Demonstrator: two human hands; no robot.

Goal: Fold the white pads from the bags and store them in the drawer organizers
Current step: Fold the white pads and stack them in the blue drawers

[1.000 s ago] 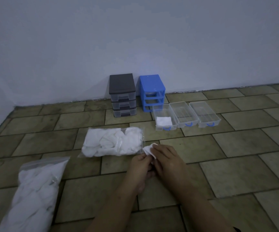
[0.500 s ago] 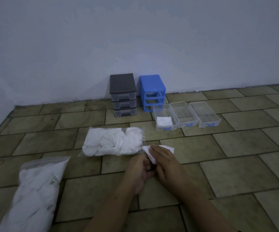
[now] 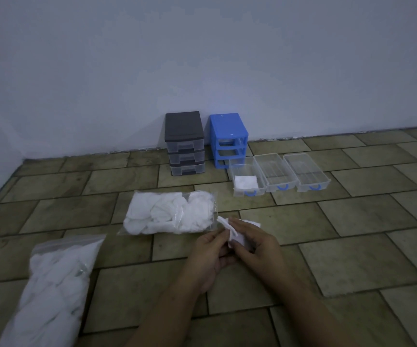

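Observation:
A small white pad [image 3: 232, 231] is held over the tiled floor between my two hands. My left hand [image 3: 208, 256] pinches its left edge and my right hand [image 3: 257, 249] curls round its right part, hiding much of it. Just left of the pad lies a clear bag of white pads [image 3: 169, 214]. A second, fuller bag [image 3: 49, 289] lies at the near left. Three clear drawers sit pulled out by the wall: the left drawer [image 3: 237, 169] holds a folded pad [image 3: 246, 182], while the middle drawer [image 3: 275, 171] and right drawer [image 3: 307, 171] look bare.
A grey drawer organizer [image 3: 184, 144] with its three drawers in place stands against the wall. Beside it stands the blue organizer frame [image 3: 228, 139], its slots open. Brown floor tiles stretch to the right of my hands.
The pad has been spread wider to the right under my right hand, and both hands have shifted slightly lower and nearer to me.

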